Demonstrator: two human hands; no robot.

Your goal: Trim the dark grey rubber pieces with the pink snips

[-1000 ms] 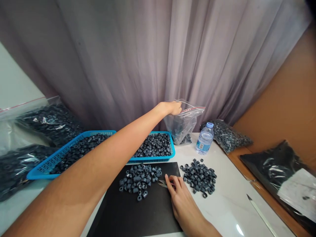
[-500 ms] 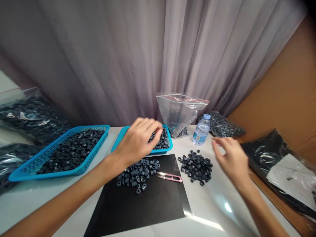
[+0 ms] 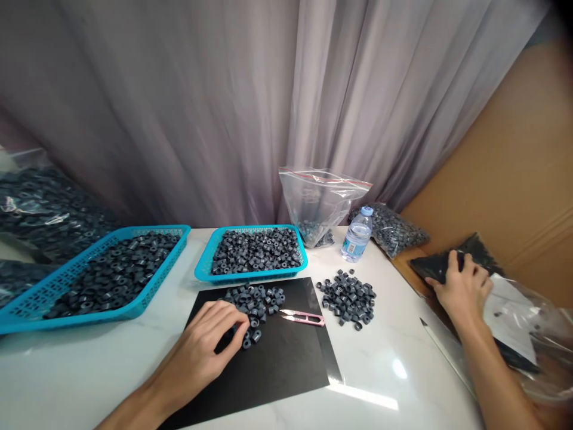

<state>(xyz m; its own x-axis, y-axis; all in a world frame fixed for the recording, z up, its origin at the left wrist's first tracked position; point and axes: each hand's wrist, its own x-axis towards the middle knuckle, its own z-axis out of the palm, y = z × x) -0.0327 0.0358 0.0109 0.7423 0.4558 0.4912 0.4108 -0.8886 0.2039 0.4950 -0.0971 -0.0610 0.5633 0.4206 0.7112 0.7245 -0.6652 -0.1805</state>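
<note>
My left hand [image 3: 210, 337] rests at the near left side of a pile of small dark ring-shaped pieces [image 3: 257, 304] on a black mat [image 3: 286, 364]. Its fingers are curled with the thumb brought in; whatever lies between the fingertips is hidden. On the mat, right of that pile, lie pink-handled thread snips [image 3: 304, 318]. Off to the right, my right hand [image 3: 463, 286] reaches over a black-filled plastic bag [image 3: 432, 266], fingers spread apart. A second pile of dark pieces [image 3: 349, 298] sits on the white table between my hands.
Two blue baskets hold dark pieces: a smaller basket [image 3: 203, 266] behind the mat, a larger basket [image 3: 152, 286] at left. A zip bag [image 3: 313, 197] and water bottle [image 3: 357, 236] stand at the back. Filled bags [image 3: 49, 209] lie far left; another bag [image 3: 398, 230] is back right.
My left hand has come down from above the smaller basket to the pile on the mat. My right hand has moved right, from beside the second pile to the black-filled bag.
</note>
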